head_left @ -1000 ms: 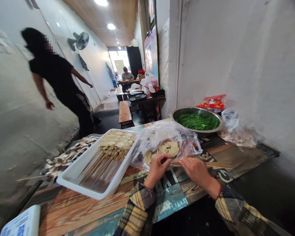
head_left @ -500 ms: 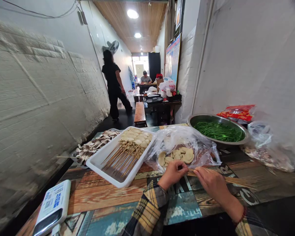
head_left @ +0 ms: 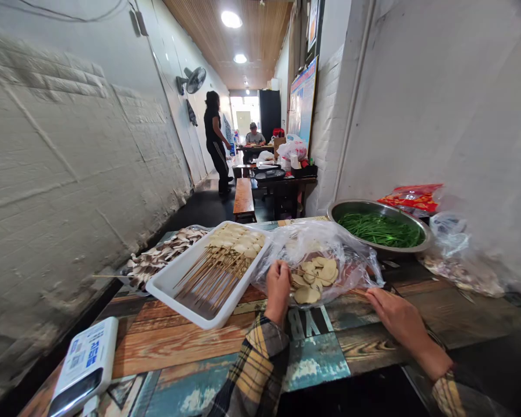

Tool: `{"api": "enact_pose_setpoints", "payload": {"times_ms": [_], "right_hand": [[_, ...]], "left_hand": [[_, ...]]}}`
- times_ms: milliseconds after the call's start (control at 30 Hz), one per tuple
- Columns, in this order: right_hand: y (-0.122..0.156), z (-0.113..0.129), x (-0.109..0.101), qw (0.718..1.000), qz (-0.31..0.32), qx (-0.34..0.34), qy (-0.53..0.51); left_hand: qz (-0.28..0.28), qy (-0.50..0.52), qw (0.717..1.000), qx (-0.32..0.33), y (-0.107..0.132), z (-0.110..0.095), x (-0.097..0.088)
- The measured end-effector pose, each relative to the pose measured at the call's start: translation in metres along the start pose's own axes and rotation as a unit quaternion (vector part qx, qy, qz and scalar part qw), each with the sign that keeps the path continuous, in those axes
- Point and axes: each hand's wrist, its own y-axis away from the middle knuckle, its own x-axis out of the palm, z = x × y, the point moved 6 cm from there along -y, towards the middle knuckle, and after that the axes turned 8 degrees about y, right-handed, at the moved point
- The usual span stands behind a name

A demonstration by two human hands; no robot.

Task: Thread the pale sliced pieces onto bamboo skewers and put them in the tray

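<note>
**Head view.** The left hand point(head_left: 278, 288) is at the near mouth of the clear plastic bag point(head_left: 356, 263), which lies at the middle of the table point(head_left: 165, 347). Its fingers are curled down against the film. Whether they pinch anything cannot be determined. The bag holds pale round slices point(head_left: 315, 275), just beside the left fingertips.

The right hand point(head_left: 395, 315) rests on the table near the near edge, at the bag's right corner. Its fingers are stretched flat, side by side, with the tips at the film.

The white tray point(head_left: 169, 284), left of the bag and touching it, holds loaded skewers point(head_left: 217, 269). Beyond the tray, at the left edge, is a mushroom pile point(head_left: 160, 258). The steel bowl point(head_left: 395, 249) of green stems point(head_left: 380, 229) stands at the far right edge, near the wall. A white-and-blue device point(head_left: 84, 362) lies at the near left corner. A person point(head_left: 215, 142) stands in the aisle beyond the table.
</note>
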Motion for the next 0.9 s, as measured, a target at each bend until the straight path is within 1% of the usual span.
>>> {"api": "enact_pose_setpoints", "payload": {"times_ms": [33,100,200,267,333,400,467,533,567,600,633,667,700,733,800,833,867,900], "right_hand": [[0.003,-0.008,0.003,1.000,0.006,-0.003,-0.001],[0.007,-0.022,0.007,1.000,0.016,-0.016,0.003],[0.008,-0.036,0.011,0.998,0.040,-0.035,0.018],[0.004,-0.043,0.012,0.998,0.058,-0.030,0.026],[-0.001,-0.048,0.009,0.997,0.066,-0.009,0.030],[-0.006,-0.048,0.003,0.998,0.053,0.027,0.031],[-0.010,-0.042,-0.004,0.997,0.028,0.069,0.009],[-0.013,-0.027,-0.009,0.993,0.012,0.100,-0.068],[-0.014,-0.017,-0.009,0.985,0.010,0.113,-0.131],[-0.016,-0.007,-0.009,0.970,0.010,0.134,-0.202],[-0.018,0.002,-0.008,0.947,0.008,0.165,-0.275],[-0.020,0.012,-0.007,0.918,0.010,0.195,-0.346],[-0.022,0.020,-0.005,0.881,0.014,0.230,-0.413],[-0.025,0.026,-0.004,0.836,0.006,0.268,-0.479],[-0.030,0.030,-0.007,0.741,-0.044,0.344,-0.575],[-0.034,0.030,-0.011,0.704,-0.066,0.362,-0.607],[-0.038,0.028,-0.015,0.677,-0.083,0.370,-0.631],[-0.042,0.026,-0.020,0.658,-0.097,0.371,-0.648]], "left_hand": [[-0.024,0.021,0.999,-0.002,-0.001,0.000,-0.003],[-0.038,0.096,0.994,-0.021,-0.001,0.000,-0.004],[-0.030,0.191,0.978,-0.076,-0.001,0.003,0.001],[-0.022,0.219,0.970,-0.104,0.000,0.005,0.004],[-0.014,0.230,0.966,-0.120,0.000,0.006,0.007],[-0.005,0.233,0.965,-0.125,0.001,0.006,0.009],[0.006,0.231,0.965,-0.126,0.001,0.006,0.011],[0.020,0.223,0.967,-0.122,0.003,0.007,0.015],[0.028,0.215,0.969,-0.120,0.004,0.007,0.017],[0.038,0.203,0.971,-0.119,0.005,0.006,0.020],[0.051,0.190,0.973,-0.118,0.006,0.006,0.023],[0.067,0.177,0.975,-0.118,0.008,0.006,0.026],[0.085,0.162,0.976,-0.118,0.009,0.006,0.030],[0.105,0.146,0.977,-0.116,0.011,0.006,0.034],[0.145,0.110,0.978,-0.103,0.015,0.004,0.040],[0.164,0.088,0.978,-0.094,0.017,0.003,0.043],[0.183,0.064,0.977,-0.088,0.019,0.003,0.046],[0.201,0.043,0.975,-0.084,0.020,0.002,0.048]]}}
